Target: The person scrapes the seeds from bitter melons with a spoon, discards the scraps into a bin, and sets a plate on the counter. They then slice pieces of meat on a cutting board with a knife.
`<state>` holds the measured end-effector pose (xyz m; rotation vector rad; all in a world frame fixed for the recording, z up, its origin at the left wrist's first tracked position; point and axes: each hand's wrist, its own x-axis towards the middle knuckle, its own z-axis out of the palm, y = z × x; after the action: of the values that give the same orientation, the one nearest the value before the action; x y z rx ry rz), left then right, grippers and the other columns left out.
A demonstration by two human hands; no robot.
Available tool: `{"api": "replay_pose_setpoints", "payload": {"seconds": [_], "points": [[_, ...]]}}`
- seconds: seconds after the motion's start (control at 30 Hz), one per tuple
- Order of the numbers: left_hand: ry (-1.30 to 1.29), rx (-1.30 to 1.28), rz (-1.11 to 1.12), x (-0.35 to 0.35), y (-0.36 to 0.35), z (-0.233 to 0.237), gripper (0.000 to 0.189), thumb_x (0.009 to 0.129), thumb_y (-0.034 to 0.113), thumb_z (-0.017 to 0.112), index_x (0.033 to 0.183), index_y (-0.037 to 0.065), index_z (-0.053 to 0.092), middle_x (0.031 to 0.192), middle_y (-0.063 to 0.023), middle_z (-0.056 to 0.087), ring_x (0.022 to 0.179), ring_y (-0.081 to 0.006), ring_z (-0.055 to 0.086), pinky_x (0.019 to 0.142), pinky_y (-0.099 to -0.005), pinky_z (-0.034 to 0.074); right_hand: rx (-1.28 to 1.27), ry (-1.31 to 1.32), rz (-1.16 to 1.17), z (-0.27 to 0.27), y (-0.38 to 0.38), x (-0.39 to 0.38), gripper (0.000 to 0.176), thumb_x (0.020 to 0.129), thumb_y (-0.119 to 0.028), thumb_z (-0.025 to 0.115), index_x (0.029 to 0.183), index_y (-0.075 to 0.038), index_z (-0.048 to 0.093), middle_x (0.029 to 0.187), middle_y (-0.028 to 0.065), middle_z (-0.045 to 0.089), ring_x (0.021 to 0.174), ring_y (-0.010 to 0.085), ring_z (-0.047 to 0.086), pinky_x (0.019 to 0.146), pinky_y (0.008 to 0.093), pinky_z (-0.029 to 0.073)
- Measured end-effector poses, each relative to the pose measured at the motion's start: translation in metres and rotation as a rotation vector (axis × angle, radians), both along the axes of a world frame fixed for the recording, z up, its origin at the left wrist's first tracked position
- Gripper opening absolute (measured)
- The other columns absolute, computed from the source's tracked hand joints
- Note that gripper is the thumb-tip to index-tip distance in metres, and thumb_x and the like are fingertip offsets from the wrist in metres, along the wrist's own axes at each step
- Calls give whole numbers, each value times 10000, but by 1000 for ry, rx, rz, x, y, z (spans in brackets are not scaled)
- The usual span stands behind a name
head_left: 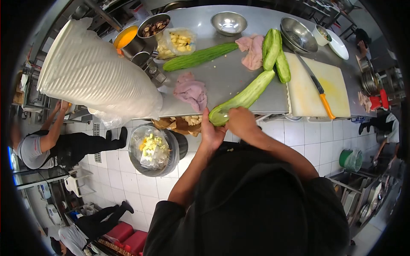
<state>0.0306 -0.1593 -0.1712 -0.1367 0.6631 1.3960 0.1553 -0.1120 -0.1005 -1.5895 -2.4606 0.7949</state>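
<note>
At the near edge of the steel counter (230,79), a hollowed or cut-open length of pale green vegetable (253,94) slants away from the body, its near end held out by the edge and its far end beside the peeled green pieces (272,49). The left hand (212,133) cups that near end from the outer side, fingers curved around it, gripping rather than pinching. The right hand (242,123) has its fingers curled in tightly at the open face; whether they clasp a small tool or only press on the flesh, I cannot tell. The step in hand looks like work on the inside of this piece, perhaps clearing out its soft middle. As I judge it, the next move calls for a firm left hold and a controlled right-hand stroke along the hollow, shallow enough to spare the wall. The knife (317,85) lies apart on the cutting board (337,81), with neither hand touching it
</note>
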Motion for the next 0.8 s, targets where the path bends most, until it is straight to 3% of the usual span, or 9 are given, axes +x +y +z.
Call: {"api": "replay_pose_setpoints", "payload": {"seconds": [0.1, 0.3, 0.43, 0.57, 0.67, 0.7, 0.8], "points": [[-28, -34, -10, -1, 0, 2, 575, 1029, 530, 347, 1274, 53, 555, 1280, -127, 604, 1174, -274, 586, 1013, -449, 463, -23, -14, 154, 7, -12, -15, 176, 739, -120, 640, 813, 32, 691, 802, 267, 678, 830, 414, 678, 784, 496, 537], [-31, -20, -29, 1, -1, 24, 557, 1037, 483, 339, 1280, 25, 544, 1260, -141, 613, 1161, -281, 596, 1019, -432, 460, 23, -72, -56, 23, 13, 11, 193, 756, -143, 631, 811, 28, 703, 829, 269, 684, 828, 419, 677, 802, 497, 534], [-46, -112, -4, 2, 6, -2, 514, 1030, 449, 366, 1239, 19, 555, 1218, -137, 634, 1136, -285, 606, 982, -456, 483, -28, -99, 165, 18, -4, -10, 183, 737, -139, 620, 786, 12, 710, 801, 261, 683, 811, 416, 681, 780, 490, 539], [27, -137, -27, -7, 15, 3, 495, 1020, 439, 394, 1230, 24, 564, 1217, -139, 637, 1138, -285, 603, 986, -463, 477, 28, 39, 177, 8, 3, -4, 200, 722, -168, 621, 738, 8, 712, 786, 257, 679, 825, 401, 684, 781, 479, 537], [166, -76, -116, -22, 32, 28, 505, 1015, 460, 411, 1228, 29, 565, 1193, -137, 645, 1095, -285, 625, 946, -469, 501, -170, 247, 73, 4, 29, 11, 205, 739, -190, 624, 773, -16, 727, 804, 272, 673, 846, 412, 673, 796, 490, 520], [206, -38, -151, -32, 47, 35, 509, 1013, 468, 420, 1229, 29, 564, 1191, -135, 645, 1086, -285, 628, 938, -471, 504, -220, 346, 15, 8, 35, 19, 203, 779, -201, 616, 780, -24, 716, 753, 231, 679, 722, 341, 686, 677, 458, 529], [454, 37, -184, -54, 88, 59, 522, 970, 475, 530, 1282, 58, 537, 1157, -123, 652, 1047, -260, 641, 883, -455, 510, -548, 433, -279, 19, 56, 31, 203, 821, -180, 617, 756, 1, 683, 676, 143, 657, 568, 216, 628, 513, 372, 486]]}}
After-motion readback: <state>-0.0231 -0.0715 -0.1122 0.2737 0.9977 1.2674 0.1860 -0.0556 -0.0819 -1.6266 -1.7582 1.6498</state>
